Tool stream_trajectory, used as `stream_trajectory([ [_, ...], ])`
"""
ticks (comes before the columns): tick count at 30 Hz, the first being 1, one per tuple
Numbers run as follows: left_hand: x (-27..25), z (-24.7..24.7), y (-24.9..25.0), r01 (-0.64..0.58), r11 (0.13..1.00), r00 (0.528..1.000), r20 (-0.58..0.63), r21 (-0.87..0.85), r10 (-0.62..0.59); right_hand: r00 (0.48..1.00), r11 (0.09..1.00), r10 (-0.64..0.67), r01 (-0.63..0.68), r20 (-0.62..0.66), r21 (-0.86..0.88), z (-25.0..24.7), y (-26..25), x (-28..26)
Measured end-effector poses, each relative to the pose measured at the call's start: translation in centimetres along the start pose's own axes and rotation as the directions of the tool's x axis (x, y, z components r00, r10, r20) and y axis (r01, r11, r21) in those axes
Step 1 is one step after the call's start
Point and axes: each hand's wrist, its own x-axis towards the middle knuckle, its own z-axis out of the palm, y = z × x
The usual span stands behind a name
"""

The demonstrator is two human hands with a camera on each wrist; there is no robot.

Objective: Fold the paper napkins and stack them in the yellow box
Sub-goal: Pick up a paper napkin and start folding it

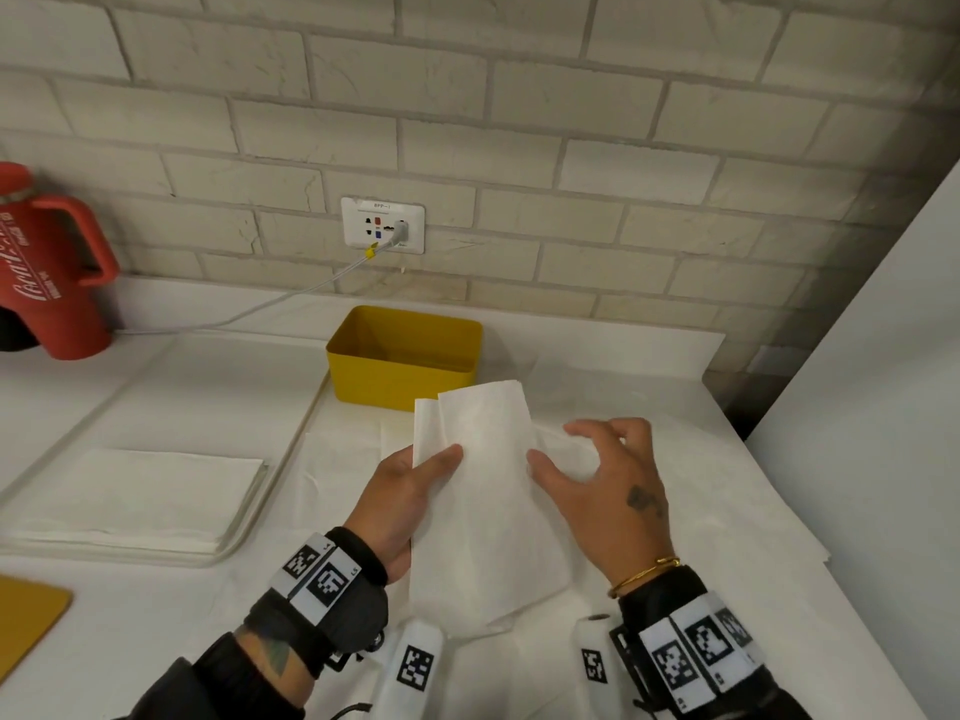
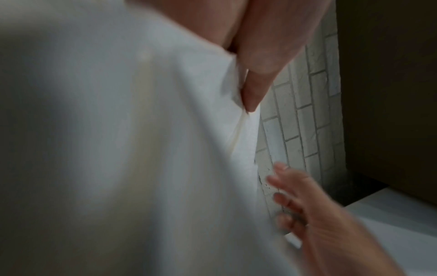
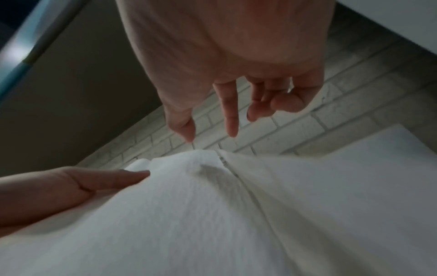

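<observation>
Wrist mounts: black straps with black-and-white marker tags sit nearest the head camera, one on each wrist at the bottom edge.
Yellow board: a flat yellow corner shows at the far left bottom of the counter.
Red jug: a red handled jug with white script stands at the far left against the brick wall.
Napkin stack: a pile of flat white napkins lies on a pale tray, left of the hands.
Left hand: the left hand grips the left edge of the paper napkin, thumb on top and fingers hidden beneath it.
Paper napkin: it is held up off the counter between the two hands, partly folded lengthwise, its far end just before the yellow box.
Yellow box: the yellow box stands open near the wall, beyond the napkin; its inside looks bare.
Wall socket: a white socket plate with a grey cable plugged in sits above the box.
Right hand: the right hand hangs at the napkin's right edge, fingers loosely spread and holding nothing; whether the thumb touches the paper I cannot tell.
</observation>
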Motion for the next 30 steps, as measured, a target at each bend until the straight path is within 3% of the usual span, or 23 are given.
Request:
stream_trajectory([
  [3,0.0,0.2,0.4,-0.008,1.0,0.999,0.033,-0.013,0.009,0.986,0.98,-0.157,0.162,-0.056,0.116,-0.2,-1.3,0.0],
  [4,-0.1,0.4,0.6,-0.009,1.0,0.998,0.057,-0.024,0.011,0.988,0.972,-0.15,0.155,-0.039,0.177,-0.1,-1.5,0.1],
  [6,-0.3,0.4,1.2,-0.011,0.999,0.994,0.107,-0.047,0.016,0.992,0.942,0.004,-0.046,0.127,0.334,-0.1,-1.5,0.9],
  [8,-0.4,0.2,1.7,-0.011,0.998,0.99,0.14,-0.061,0.019,0.917,0.785,0.147,-0.337,0.371,0.52,-0.5,-0.8,1.7],
  [10,-0.5,-0.2,1.9,-0.006,0.999,0.99,0.14,-0.043,0.012,0.872,0.676,0.118,-0.42,0.475,0.605,-0.6,0.1,2.0],
  [13,-0.5,-0.1,1.8,0.014,0.999,0.995,0.094,-0.042,-0.01,0.915,0.633,0.127,-0.373,0.384,0.679,-0.1,0.1,1.7],
  [17,-0.5,-0.5,1.7,0.024,0.987,1.0,0.005,-0.161,-0.024,0.942,0.566,0.17,-0.333,0.289,0.754,-0.5,0.6,2.4],
  [20,-0.5,-1.3,1.9,0.024,0.98,0.999,-0.037,-0.2,-0.032,0.924,0.552,0.031,-0.335,0.382,0.764,-1.9,0.1,2.6],
  [24,-0.2,-1.2,1.7,0.059,0.973,0.998,-0.012,-0.222,-0.063,0.851,0.402,-0.183,-0.393,0.493,0.827,-2.7,-2.3,2.4],
  [26,-0.1,-0.9,1.5,0.074,0.973,0.997,0.022,-0.219,-0.071,0.852,0.417,-0.156,-0.402,0.5,0.815,-1.6,-2.9,2.4],
  [30,-0.2,-0.6,1.3,0.063,0.986,0.995,0.086,-0.156,-0.05,0.841,0.558,-0.001,-0.449,0.541,0.698,1.6,-2.6,1.8],
])
